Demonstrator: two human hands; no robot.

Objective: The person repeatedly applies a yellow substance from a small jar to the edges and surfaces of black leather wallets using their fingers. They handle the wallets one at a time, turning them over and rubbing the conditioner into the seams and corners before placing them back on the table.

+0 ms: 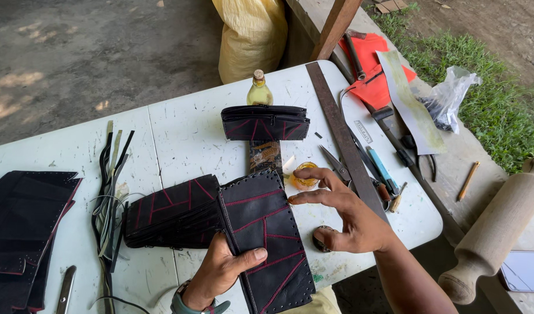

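At the near edge of the white table, seen from the head camera, the left hand grasps a black leather panel with red stitching; the thumb presses on its upper face and the fingers are hidden beneath it. This panel lies at an angle, its lower end overhanging the near edge. It adjoins a second black piece with red stitching, which lies flat toward the middle of the table.

The right hand hovers just beside the panel, released and holding nothing, fingers spread. The thumb rests near a small round object on the table; whether it touches cannot be told. The fingertips are close to a small amber jar.

Toward the far edge sits a black zippered pouch, with a small glass bottle behind it. A long metal ruler runs diagonally along the right side, with scissors just beside it. Near the left edge lie a stack of black leather sheets and a bundle of leather strips. Off the right edge stand a wooden mallet, a red cloth and a plastic bag.
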